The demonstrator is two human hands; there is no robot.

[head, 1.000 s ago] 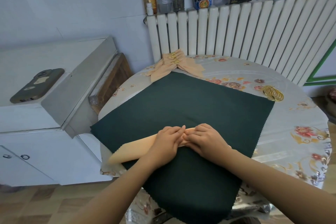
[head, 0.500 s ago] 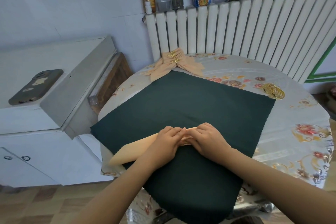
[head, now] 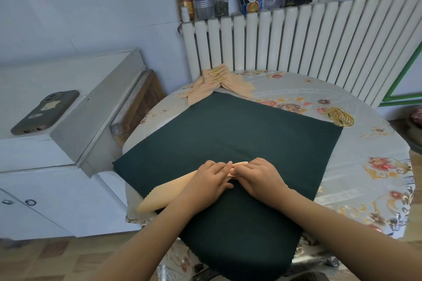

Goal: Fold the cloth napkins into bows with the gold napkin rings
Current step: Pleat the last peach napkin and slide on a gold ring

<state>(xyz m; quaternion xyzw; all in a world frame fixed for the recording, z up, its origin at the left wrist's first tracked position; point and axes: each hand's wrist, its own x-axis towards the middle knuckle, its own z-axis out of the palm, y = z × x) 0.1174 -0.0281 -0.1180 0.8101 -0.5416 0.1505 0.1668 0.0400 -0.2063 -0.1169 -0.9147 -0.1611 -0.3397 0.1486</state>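
Observation:
A peach cloth napkin (head: pixel 167 191), folded into a long narrow strip, lies on the dark green cloth (head: pixel 228 139) near the table's front edge. My left hand (head: pixel 209 180) and my right hand (head: pixel 260 178) meet at the strip's middle, fingers curled down and pinching the fabric together. The strip's right half is hidden under my right hand. Finished peach bows (head: pixel 219 83) with gold rings lie stacked at the table's far side. A loose pile of gold napkin rings (head: pixel 340 116) sits at the far right of the green cloth.
The round table (head: pixel 376 166) carries a floral plastic cover. A white radiator (head: pixel 308 36) stands behind it, with jars and boxes on top. To the left, a white cabinet (head: pixel 68 121) has a phone (head: pixel 44 112) lying on it.
Both hands stay at the strip's middle. Their fingers have drawn closer and gathered the fabric into a small bunch between them.

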